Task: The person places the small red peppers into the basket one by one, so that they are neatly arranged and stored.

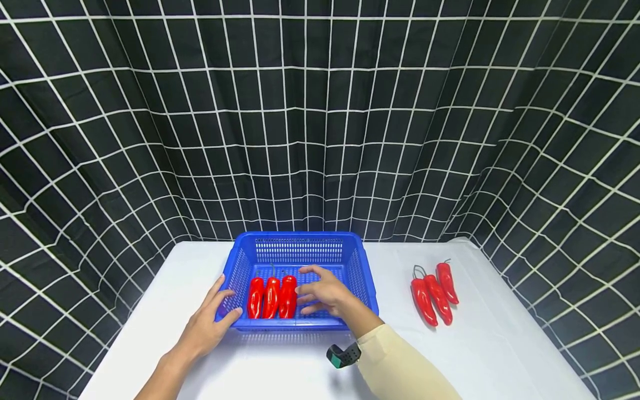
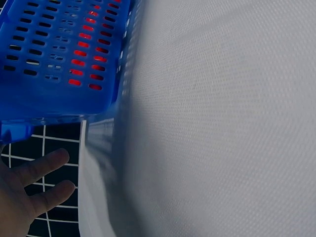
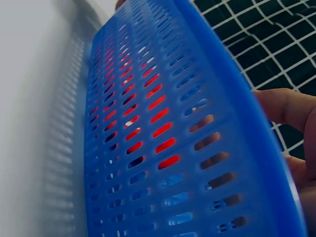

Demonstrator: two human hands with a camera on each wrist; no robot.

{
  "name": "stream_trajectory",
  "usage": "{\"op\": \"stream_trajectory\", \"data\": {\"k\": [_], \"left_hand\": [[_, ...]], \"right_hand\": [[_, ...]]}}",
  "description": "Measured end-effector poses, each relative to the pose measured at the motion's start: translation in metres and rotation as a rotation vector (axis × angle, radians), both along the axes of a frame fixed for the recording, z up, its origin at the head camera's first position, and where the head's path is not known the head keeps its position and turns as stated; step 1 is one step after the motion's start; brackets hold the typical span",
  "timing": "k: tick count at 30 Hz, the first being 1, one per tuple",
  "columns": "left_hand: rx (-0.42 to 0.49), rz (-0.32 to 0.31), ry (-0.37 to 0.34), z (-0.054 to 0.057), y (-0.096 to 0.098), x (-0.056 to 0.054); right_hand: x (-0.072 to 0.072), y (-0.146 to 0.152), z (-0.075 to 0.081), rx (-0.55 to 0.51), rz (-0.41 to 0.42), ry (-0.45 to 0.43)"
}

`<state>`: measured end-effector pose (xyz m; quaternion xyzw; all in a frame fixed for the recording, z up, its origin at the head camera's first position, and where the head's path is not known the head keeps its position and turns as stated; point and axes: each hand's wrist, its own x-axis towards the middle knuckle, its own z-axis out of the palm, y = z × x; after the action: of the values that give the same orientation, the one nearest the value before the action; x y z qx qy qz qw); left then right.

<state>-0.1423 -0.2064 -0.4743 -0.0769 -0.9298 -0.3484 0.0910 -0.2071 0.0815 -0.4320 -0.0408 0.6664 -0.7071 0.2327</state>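
Observation:
A blue plastic basket [image 1: 305,235] with slotted walls stands on the white table. Side by side in its left part lie a left red chili pepper [image 1: 255,298], a middle chili pepper [image 1: 271,298] and a right chili pepper [image 1: 288,297]. My right hand [image 1: 322,291] reaches over the front rim into the basket, fingers spread beside the right pepper; whether they touch it I cannot tell. At the basket's front left corner is my left hand [image 1: 207,322], fingers apart near the rim. In the right wrist view, red shows through the basket wall [image 3: 148,123].
Three more red chili peppers [image 1: 434,294] lie on the white tablecloth [image 1: 400,333] to the right of the basket. Black curtains [image 1: 320,111] with a white grid enclose the back and sides. A black strap [image 1: 345,355] is on my right wrist.

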Motion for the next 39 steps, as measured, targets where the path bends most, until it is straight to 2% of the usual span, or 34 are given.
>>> {"op": "stream_trajectory", "data": {"k": [28, 39], "left_hand": [[-0.002, 0.002, 0.005, -0.002, -0.002, -0.002], [0.003, -0.002, 0.001, -0.002, -0.002, -0.001]], "right_hand": [[0.027, 0.039, 0.050, -0.080, 0.053, 0.139], [0.030, 0.058, 0.066, -0.029, 0.032, 0.179]]}}
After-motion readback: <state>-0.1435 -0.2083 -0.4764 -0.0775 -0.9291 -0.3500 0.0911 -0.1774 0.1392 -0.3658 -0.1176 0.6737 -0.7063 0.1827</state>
